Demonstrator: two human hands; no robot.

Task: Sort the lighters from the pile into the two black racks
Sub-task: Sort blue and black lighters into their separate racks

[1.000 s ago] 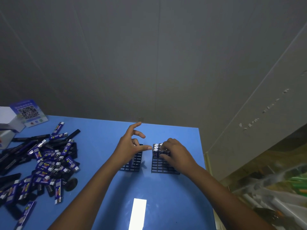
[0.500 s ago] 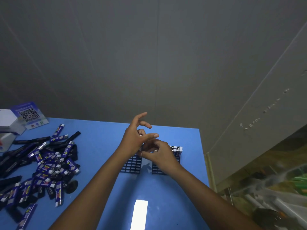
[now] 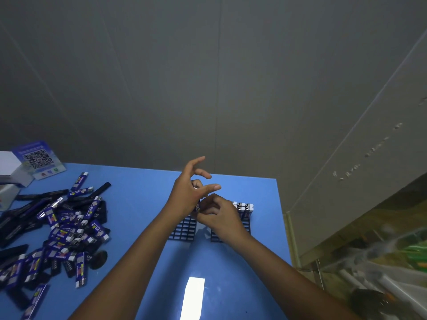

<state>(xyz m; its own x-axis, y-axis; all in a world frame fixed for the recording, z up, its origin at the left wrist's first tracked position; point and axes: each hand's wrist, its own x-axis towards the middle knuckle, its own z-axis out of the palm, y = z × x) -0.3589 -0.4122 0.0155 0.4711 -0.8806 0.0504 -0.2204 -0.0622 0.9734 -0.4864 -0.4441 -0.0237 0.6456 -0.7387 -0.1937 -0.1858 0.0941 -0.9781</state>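
Two black grid racks lie side by side on the blue table, the left rack and the right rack. Several lighters stand upright at the right rack's far end. My left hand hovers over the left rack's far end with index finger and thumb stretched out, its lower fingers curled round a blue lighter that is mostly hidden. My right hand meets it from the right and pinches the lighter's lower end. The pile of blue and black lighters lies at the left.
A QR-code card and a white box stand at the table's far left corner. A small dark round object lies by the pile. The table's right edge runs close beside the right rack, with clutter on the floor beyond.
My right hand left the lighters in the right rack and moved left to meet my left hand. My left hand rose slightly off the left rack.
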